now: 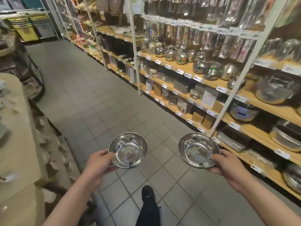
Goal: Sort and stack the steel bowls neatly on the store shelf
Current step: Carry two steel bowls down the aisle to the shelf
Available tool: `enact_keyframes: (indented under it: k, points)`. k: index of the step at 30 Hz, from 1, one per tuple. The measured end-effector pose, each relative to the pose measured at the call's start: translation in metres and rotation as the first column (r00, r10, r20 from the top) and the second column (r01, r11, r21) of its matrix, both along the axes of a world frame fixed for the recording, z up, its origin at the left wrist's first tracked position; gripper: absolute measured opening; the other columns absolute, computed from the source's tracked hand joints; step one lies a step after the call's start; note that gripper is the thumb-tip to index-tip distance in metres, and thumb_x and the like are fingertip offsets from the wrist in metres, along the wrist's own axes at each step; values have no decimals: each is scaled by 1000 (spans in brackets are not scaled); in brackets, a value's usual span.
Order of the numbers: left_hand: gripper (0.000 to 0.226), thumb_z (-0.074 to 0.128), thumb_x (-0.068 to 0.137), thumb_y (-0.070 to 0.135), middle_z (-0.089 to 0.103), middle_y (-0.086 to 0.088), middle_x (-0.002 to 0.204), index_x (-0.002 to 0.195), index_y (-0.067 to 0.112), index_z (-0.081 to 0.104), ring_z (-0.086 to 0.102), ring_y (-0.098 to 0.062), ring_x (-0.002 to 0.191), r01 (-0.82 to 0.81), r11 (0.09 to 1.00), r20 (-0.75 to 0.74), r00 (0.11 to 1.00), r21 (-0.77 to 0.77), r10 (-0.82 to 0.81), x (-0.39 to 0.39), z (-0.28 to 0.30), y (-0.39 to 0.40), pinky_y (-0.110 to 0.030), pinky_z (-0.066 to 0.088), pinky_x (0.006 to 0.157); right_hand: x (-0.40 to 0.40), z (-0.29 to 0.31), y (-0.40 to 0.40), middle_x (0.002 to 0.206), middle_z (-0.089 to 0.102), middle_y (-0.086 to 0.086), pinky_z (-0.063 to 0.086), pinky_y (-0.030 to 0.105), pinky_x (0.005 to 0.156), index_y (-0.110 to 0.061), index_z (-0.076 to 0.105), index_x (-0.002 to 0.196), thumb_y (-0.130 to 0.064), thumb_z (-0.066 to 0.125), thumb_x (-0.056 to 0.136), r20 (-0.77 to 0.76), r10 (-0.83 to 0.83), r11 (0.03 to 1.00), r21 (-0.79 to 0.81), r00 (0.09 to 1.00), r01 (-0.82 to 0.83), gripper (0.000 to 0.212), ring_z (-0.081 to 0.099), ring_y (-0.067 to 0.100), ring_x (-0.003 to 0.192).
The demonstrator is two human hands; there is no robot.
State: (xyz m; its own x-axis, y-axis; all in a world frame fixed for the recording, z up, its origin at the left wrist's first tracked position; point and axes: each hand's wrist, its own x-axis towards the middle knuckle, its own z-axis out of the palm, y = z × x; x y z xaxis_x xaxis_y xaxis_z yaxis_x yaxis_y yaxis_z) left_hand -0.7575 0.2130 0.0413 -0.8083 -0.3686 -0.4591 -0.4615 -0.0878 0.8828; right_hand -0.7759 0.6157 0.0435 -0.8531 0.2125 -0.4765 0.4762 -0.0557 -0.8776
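I hold two shallow shiny steel bowls over the tiled aisle floor, one in each hand. My left hand [99, 162] grips the near-left rim of the left steel bowl [128, 150], thumb on top. The right steel bowl [197, 149] is gripped at its near-right rim by my right hand [228, 165]. Both bowls are upright and level, about a bowl's width apart. The wooden store shelf [216, 82] runs along my right side and carries more steel bowls [211, 73], some stacked.
White shelf posts [234, 85] stand at the shelf's front edge. Lower shelves hold boxes, steel trays [231, 141] and larger steel basins [275, 88]. A beige counter [14, 128] with goods lines the left. My black shoe [148, 194] is on the floor below.
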Motion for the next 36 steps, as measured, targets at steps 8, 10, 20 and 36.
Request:
enact_keyframes:
  k: [8,10,20,36]
  points:
    - [12,64,84,-2,72,-6,68,88,5,74,69,-12,55,83,995,5,997,51,-83,-188,-10,-11,-24,58,53,-166,-4,-8,107,75,18,63,33,61,-5,65,117,4,61,92,-9,-93,996,-5,996,92,26,78,27,84]
    - [13,64,85,-2,71,-4,66,89,6,74,68,-11,53,102,994,6,995,38,-103,-236,-5,-16,-23,58,53,-209,2,-12,108,74,19,63,32,59,-5,64,118,5,60,93,-3,-111,994,-5,994,111,27,78,25,81]
    - [16,63,84,1,66,-7,76,96,0,72,64,-15,61,195,981,8,981,-21,-195,-437,12,-12,-26,60,58,-379,24,-13,101,75,23,63,31,58,0,63,108,5,57,94,7,-190,981,-28,982,190,16,77,32,85]
    - [21,64,84,1,74,-3,77,96,13,75,69,-13,60,292,956,5,956,-30,-292,-795,5,52,-29,59,60,-698,10,29,86,79,16,62,29,52,-3,61,114,3,56,97,-6,-253,963,-99,968,251,19,78,26,74]
